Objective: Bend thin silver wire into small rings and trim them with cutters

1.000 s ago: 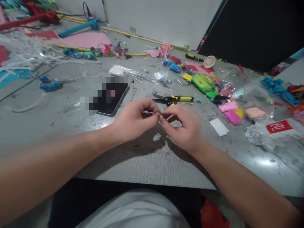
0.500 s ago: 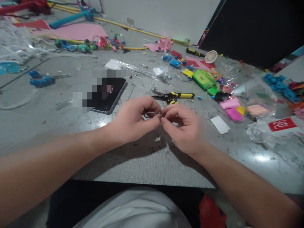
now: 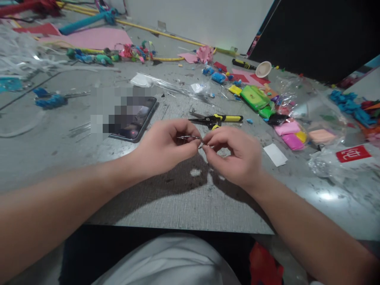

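Observation:
My left hand (image 3: 170, 144) is closed in a pinch on a thin, silvery twisted wire (image 3: 187, 137). One end of the wire shows inside the curl of its fingers. Thumb and forefinger of my right hand (image 3: 234, 156) grip the same wire at its right end, close to the left fingertips. Part of the wire is hidden by the fingers. Just beyond both hands lie pliers (image 3: 228, 118) with yellow and black handles. A phone (image 3: 138, 118) with a lit screen, partly pixelated, rests on the table beyond my left hand.
Loose straight wires (image 3: 178, 90) lie behind the phone. At right are colourful clay packets (image 3: 257, 98), a white paper piece (image 3: 275, 154) and a clear plastic bag (image 3: 320, 99) with a red label nearby. Blue pipe-like pieces and pink paper (image 3: 89, 38) lie at the back left.
My right hand has turned slightly and shifted a little right, with its fingers more apart from the left. The phone's screen has brightened.

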Demonstrator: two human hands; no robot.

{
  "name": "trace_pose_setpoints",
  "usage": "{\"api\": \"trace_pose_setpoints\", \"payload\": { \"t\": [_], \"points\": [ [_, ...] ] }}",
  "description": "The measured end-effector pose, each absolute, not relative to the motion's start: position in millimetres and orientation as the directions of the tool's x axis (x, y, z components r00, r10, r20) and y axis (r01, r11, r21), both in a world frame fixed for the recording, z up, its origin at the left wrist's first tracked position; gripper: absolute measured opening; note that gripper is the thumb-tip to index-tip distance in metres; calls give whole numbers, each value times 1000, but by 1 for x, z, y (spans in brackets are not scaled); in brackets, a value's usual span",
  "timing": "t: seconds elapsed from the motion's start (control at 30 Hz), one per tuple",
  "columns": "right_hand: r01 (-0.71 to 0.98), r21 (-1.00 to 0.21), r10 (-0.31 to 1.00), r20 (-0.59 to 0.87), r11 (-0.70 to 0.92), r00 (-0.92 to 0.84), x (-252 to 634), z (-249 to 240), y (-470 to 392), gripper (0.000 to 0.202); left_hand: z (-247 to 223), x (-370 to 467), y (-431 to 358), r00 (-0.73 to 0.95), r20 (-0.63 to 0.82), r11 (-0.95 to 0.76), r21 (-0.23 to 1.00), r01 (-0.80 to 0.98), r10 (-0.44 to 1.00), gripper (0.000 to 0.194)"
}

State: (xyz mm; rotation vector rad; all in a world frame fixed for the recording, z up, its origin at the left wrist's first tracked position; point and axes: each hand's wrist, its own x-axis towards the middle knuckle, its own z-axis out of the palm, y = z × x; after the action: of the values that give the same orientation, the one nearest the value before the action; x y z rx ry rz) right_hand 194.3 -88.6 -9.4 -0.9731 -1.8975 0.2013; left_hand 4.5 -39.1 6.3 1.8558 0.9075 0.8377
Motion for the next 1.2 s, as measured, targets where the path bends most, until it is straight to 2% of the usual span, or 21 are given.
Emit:
{"api": "trace_pose_setpoints", "payload": {
  "t": [0.17,0.4,0.5,0.67,0.87,1.03,1.13,1.2],
  "points": [
    [609,-432,658,725,666,-206,190,-13,-92,12,8,5,-41,487,165,-327,906,268,857,8],
    [613,-448,637,762,651,-119,185,-17,-96,13,10,5,-41,497,153,-298,928,225,854,10],
    [522,-584,701,712,622,-39,182,-18,-97,14,9,5,-41,507,137,-282,934,221,851,9],
    [273,-840,867,496,469,38,181,-17,-97,18,10,3,-42,528,57,-204,953,224,848,9],
    [11,-960,960,279,279,-8,186,-22,-85,24,8,2,-41,542,10,-144,968,207,840,10],
    [13,-982,981,190,190,-42,190,-30,-77,29,9,0,-26,593,99,-324,902,287,799,12],
    [36,-979,980,198,198,-17,192,-32,-75,27,14,-7,-13,647,195,-519,777,356,737,18],
    [36,-980,980,197,196,26,194,-32,-73,25,18,-13,-6,641,233,-586,696,415,731,24]
  ]
}}
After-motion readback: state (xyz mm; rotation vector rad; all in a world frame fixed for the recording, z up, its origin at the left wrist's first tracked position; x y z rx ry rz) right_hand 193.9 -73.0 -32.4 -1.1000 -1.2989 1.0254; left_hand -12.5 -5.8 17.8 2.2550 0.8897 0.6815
